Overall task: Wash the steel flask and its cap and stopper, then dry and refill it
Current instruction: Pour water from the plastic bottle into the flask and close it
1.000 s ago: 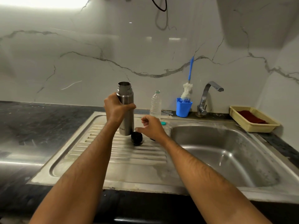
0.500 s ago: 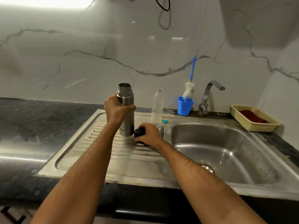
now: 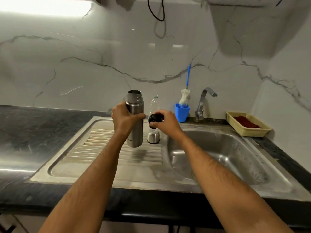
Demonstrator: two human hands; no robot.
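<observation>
While hands grip flask [image 3: 135,125] and stopper [image 3: 155,118], steel drainboard [image 3: 94,148] meets black counter [image 3: 42,128]

Brushed steel flask [image 3: 135,125] and cap [image 3: 153,137], dull scuffed steel sink [image 3: 107,158], black plastic stopper [image 3: 155,118], clear plastic bottle [image 3: 154,105], glossy veined marble wall [image 3: 101,56], dark speckled stone worktop [image 3: 42,128], woven-look plastic basket [image 3: 262,130]

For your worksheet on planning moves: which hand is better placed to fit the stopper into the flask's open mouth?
Right. The right hand already grips the black stopper beside the flask; the left hand holds the flask.
</observation>
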